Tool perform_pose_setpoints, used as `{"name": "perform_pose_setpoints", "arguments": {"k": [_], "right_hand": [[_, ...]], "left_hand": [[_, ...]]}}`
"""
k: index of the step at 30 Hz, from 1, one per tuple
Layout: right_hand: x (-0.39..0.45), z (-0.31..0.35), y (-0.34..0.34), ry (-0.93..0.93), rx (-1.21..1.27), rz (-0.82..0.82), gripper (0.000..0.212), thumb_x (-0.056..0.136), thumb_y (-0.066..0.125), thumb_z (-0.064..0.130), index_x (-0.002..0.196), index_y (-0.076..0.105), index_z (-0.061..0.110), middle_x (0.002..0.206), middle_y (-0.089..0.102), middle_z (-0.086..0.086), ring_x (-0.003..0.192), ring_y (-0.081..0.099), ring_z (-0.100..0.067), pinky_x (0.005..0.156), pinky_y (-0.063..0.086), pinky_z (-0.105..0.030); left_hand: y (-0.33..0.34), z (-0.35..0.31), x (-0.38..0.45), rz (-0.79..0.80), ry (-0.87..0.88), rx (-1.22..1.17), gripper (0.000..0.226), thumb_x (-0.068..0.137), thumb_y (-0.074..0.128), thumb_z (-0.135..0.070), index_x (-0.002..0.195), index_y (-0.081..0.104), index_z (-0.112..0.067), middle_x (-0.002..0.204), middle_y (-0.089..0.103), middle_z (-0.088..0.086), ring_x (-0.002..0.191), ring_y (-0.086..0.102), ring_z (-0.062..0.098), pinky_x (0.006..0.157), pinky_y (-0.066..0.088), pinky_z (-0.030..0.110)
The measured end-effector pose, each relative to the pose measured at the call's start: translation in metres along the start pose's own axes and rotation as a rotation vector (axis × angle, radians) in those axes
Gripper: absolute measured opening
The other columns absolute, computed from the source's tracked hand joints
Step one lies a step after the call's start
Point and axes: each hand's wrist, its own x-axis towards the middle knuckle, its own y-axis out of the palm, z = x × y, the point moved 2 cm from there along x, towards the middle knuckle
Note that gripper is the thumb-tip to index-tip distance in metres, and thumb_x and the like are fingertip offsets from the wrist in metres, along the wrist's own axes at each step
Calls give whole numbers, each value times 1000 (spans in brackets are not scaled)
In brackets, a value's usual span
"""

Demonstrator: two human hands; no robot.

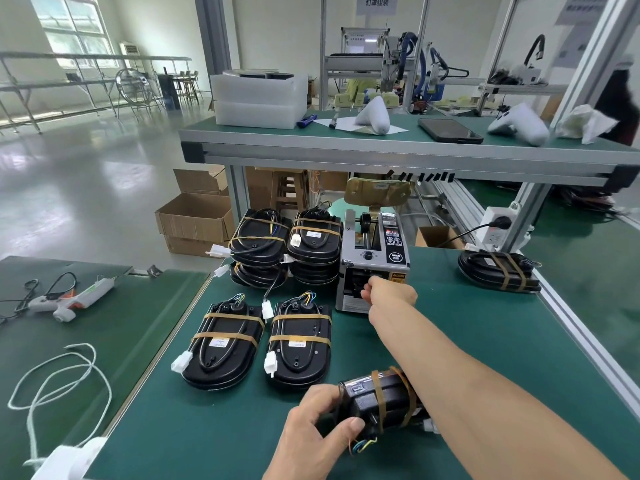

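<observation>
My left hand (315,427) grips a black lamp unit (381,400) wrapped with brown tape bands, low on the green bench mat (485,341); its coloured wires stick out under my thumb. My right hand (389,294) reaches to the mouth of the grey tape dispenser machine (374,258), fingers curled at the outlet; whether they pinch a tape piece is hidden. My right forearm crosses over the held unit.
Two taped black units (225,344) (299,341) lie side by side left of centre, with two stacks (259,244) (313,244) behind. Another unit (498,275) lies at right. A glue gun (69,299) and white cord (59,379) lie on the left table. An upper shelf (381,150) overhangs.
</observation>
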Motion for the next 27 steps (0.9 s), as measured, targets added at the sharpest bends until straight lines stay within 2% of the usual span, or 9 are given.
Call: {"name": "perform_pose_setpoints", "arguments": {"k": [8, 13, 15, 18, 20, 22, 24, 26, 27], "right_hand": [[4, -1, 4, 27, 20, -11, 23, 88, 77, 4, 78, 56, 6, 64, 71, -7, 44, 66, -12, 41, 46, -23], [4, -3, 5, 21, -8, -6, 18, 87, 79, 7, 96, 64, 3, 69, 73, -7, 39, 64, -10, 38, 45, -20], [1, -1, 3, 10, -38, 2, 20, 88, 79, 8, 101, 65, 2, 69, 72, -7, 42, 66, -11, 40, 48, -22], [-11, 5, -4, 45, -63, 118, 20, 88, 76, 3, 105, 67, -1, 74, 73, -9, 52, 69, -16, 49, 54, -25], [-30, 13, -15, 23, -139, 256, 14, 89, 74, 6, 102, 70, 3, 75, 74, -5, 52, 69, -14, 54, 49, -26], [-52, 21, -36, -149, -278, 367, 3, 90, 73, 13, 90, 74, 10, 69, 74, 1, 51, 69, -8, 68, 47, -26], [-80, 21, -71, -419, -385, 443, 11, 89, 74, 21, 79, 76, 19, 71, 75, 5, 62, 69, -2, 81, 51, -22], [-112, 10, -111, -638, -466, 441, 6, 87, 75, 33, 82, 77, 32, 88, 76, 18, 79, 66, 11, 74, 48, -8], [-124, 2, -128, -706, -514, 421, 3, 86, 76, 39, 84, 77, 37, 99, 74, 27, 93, 63, 17, 77, 46, -6]], "left_hand": [[0, -2, 0, -4, -5, -4, 40, 80, 78, -46, 119, 71, -51, 124, 71, -6, 116, 72, 17, 107, 55, 45], [-1, -3, 0, -8, 0, -8, 40, 79, 78, -49, 118, 72, -52, 123, 72, -7, 115, 72, 16, 106, 55, 41], [-1, -3, -1, -6, 2, -19, 39, 78, 78, -50, 117, 75, -47, 122, 73, -4, 115, 72, 16, 105, 55, 42], [0, -4, -1, -8, 9, -40, 42, 77, 79, -51, 117, 77, -38, 121, 74, -2, 115, 72, 17, 105, 55, 44], [0, -5, -1, -5, 13, -49, 39, 78, 79, -52, 115, 78, -42, 120, 75, 0, 115, 72, 16, 104, 56, 42], [0, -6, -1, -1, 17, -48, 39, 78, 79, -52, 117, 74, -50, 120, 76, 1, 114, 72, 15, 103, 56, 38], [1, -3, -1, -12, 20, -43, 41, 78, 79, -51, 119, 71, -51, 119, 76, 0, 114, 73, 15, 103, 56, 38], [1, -2, -1, -20, 19, -55, 41, 80, 80, -50, 119, 73, -48, 119, 75, -2, 114, 72, 16, 103, 56, 39], [1, -1, -1, -18, 19, -56, 39, 81, 80, -49, 119, 73, -47, 120, 75, -3, 114, 72, 17, 103, 55, 39]]}}
